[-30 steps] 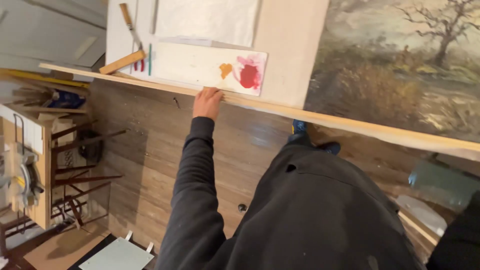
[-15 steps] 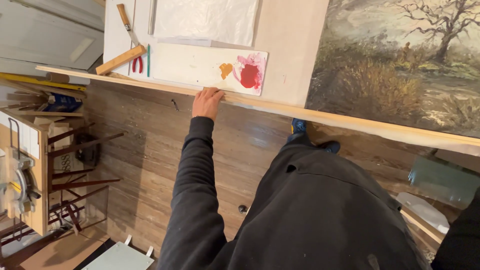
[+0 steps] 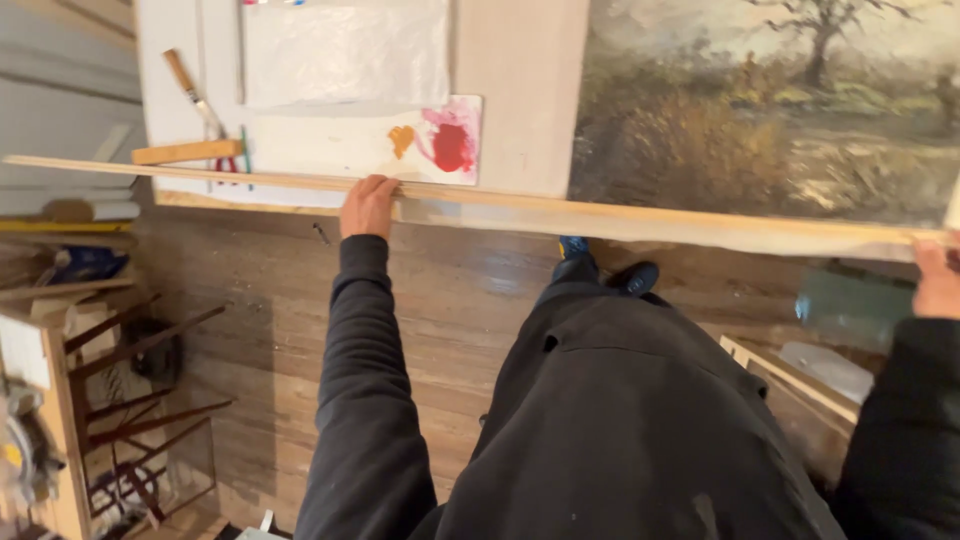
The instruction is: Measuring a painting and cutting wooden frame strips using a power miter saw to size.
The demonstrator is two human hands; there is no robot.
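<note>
Item: long wooden strip | my left hand closed over it | right hand grips far end | advice: I'd keep both ends level above the painting.

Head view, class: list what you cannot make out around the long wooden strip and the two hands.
- Right hand: cut off by the right frame edge; grip unclear.
- Left hand fingers: hidden behind the strip.
- Painting: cut by top and right edges.
- Shoes: mostly hidden by the dark clothing.

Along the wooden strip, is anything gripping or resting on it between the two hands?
No: in the head view the wooden strip runs bare from the left hand to the right hand.
</note>
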